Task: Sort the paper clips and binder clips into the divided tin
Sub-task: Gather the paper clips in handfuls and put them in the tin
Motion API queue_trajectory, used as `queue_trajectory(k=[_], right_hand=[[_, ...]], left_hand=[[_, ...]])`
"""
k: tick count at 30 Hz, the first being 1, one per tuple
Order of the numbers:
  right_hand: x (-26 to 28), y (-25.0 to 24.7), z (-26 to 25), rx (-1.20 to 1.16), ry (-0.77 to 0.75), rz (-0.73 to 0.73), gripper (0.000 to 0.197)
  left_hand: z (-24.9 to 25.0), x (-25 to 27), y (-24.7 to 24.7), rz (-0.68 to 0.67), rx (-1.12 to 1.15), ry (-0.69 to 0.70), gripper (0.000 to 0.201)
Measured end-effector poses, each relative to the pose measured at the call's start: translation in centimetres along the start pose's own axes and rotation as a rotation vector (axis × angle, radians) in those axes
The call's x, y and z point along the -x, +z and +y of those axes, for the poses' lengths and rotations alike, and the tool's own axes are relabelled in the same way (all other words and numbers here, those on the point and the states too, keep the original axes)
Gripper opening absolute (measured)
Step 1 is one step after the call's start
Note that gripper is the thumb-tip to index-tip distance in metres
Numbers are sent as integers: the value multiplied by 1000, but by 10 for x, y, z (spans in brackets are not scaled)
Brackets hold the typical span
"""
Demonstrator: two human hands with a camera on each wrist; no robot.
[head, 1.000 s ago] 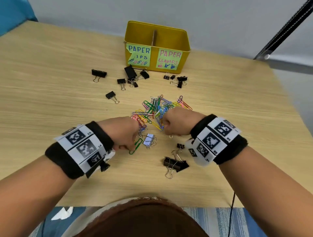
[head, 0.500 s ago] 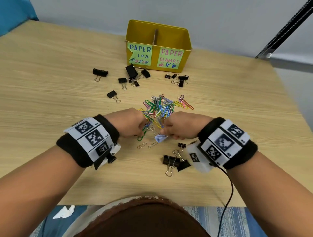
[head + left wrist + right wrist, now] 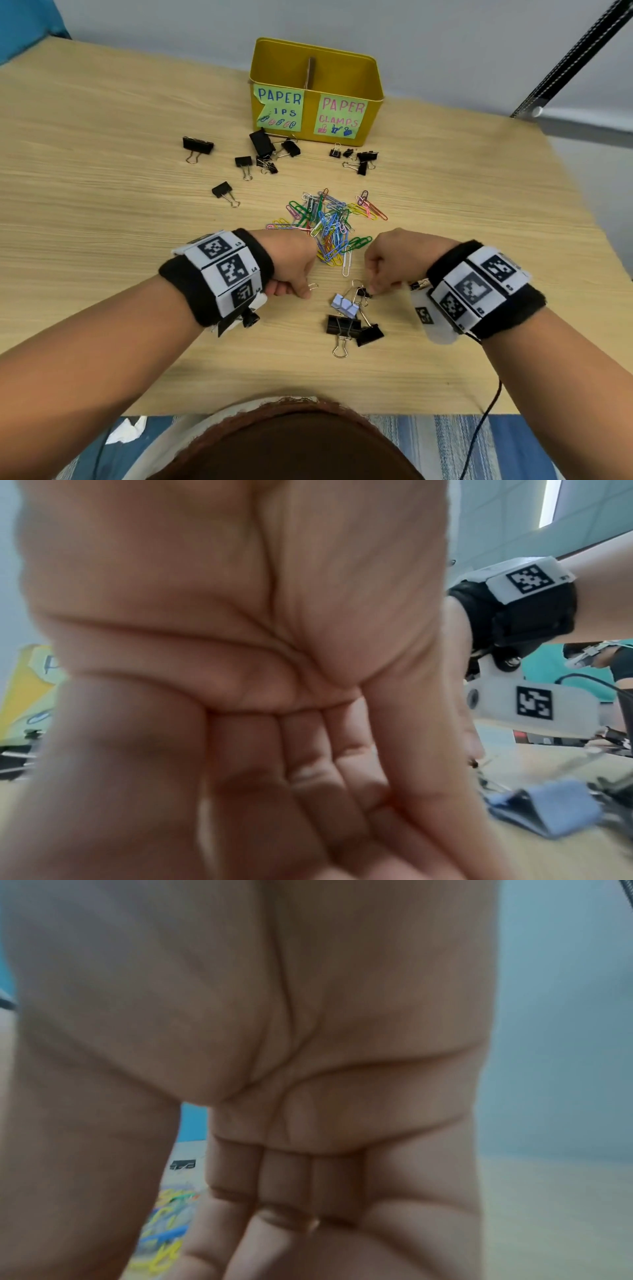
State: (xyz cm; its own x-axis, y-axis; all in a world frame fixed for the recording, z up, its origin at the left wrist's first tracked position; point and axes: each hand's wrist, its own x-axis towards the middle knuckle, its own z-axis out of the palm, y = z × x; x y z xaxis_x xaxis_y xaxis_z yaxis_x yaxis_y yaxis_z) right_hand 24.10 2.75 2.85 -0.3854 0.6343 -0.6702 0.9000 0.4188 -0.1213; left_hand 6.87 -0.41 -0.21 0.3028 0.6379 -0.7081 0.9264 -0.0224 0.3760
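The grip of the right hand (image 3: 394,263) is closed in a pinch: a small black binder clip (image 3: 362,292) is held between fingertips and thumb, just above the desk (image 3: 102,205). The grip of the left hand (image 3: 291,267) is curled shut too, and a small silver clip (image 3: 312,286) is pinched at its fingertips, low against the desk. Between the two grips a pale blue binder clip (image 3: 344,304) is seen, with two black binder clips (image 3: 352,329) just nearer the person. Beyond the knuckles the heap of coloured paper clips (image 3: 330,222) is spread. Farther out more black binder clips (image 3: 262,150) are scattered before the yellow divided tin (image 3: 315,92), which is labelled for paper clips on its left half and clamps on its right.
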Motion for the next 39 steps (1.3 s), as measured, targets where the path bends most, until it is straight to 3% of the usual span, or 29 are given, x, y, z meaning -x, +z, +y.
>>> queue_trajectory(k=[2,5,7,9,12,14,16,20,24,26,32,35,39], right_hand=[[-10,2,-6,-1,-24,3,16],[-19,0,-6,-69,-30,101,11],[-20,-8,3,-170,6,174,16],[-19,-17,16,-261,108,217,37],[-22,-22,26,-275,234,207,78],[-26,-21,18,-187,220,179,86],[-33,-18,4,-122,148,150,84],[-40,-26,-9,-303,97,148,90],[-47,-25,-18,-203,92,172,114],[-53,-20,-26,-125,73,181,107],[-57,-18,-32,-180,4,218,62],[-58,-19,-25,-346,-34,248,43],[-60,-20,-9,-792,-35,190,22]], left_hand=[[3,-1,-6,91,-31,-13,33],[2,3,-18,402,-171,-24,27],[-11,12,-27,535,-141,-57,25],[-29,22,-34,496,-77,-136,32],[-41,31,-32,298,-44,-259,64],[-35,24,-25,254,-28,-230,75],[-29,11,-22,267,81,-174,68],[-23,5,-30,392,255,-95,65],[-14,-4,-33,397,40,-100,111],[-8,-12,-32,390,2,-113,111],[-3,-26,-25,449,88,-88,55],[-9,-28,-28,512,132,-30,40],[-18,-24,-37,540,376,6,32]])
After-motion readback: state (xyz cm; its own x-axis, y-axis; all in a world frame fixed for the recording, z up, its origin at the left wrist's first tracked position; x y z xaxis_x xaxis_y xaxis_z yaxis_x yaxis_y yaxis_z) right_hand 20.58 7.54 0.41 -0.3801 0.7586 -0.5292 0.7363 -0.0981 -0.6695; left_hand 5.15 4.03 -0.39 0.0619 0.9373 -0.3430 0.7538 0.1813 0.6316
